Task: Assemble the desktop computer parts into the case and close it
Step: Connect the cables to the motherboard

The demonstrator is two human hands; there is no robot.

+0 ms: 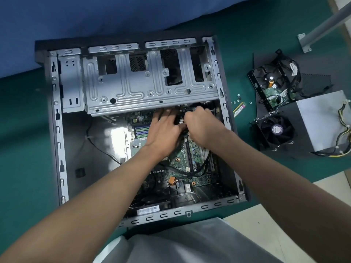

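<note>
The open computer case (57,130) lies on its side on the green mat, with the green motherboard (190,158) inside it. Both hands are deep in the case just below the silver drive cage (144,86). My left hand (163,130) lies flat with its fingers stretched over the board's upper part. My right hand (199,126) is curled, its fingertips pinching a small dark part or cable between the two hands; what exactly it holds is hidden. Black cables (201,168) run across the board.
To the right of the case lie a hard drive in its bracket (273,86), a black cooler fan (275,130), a silver power supply (322,118) with yellow wires, a RAM stick (239,109) and several loose screws (237,99). A grey metal leg (319,29) stands at the top right.
</note>
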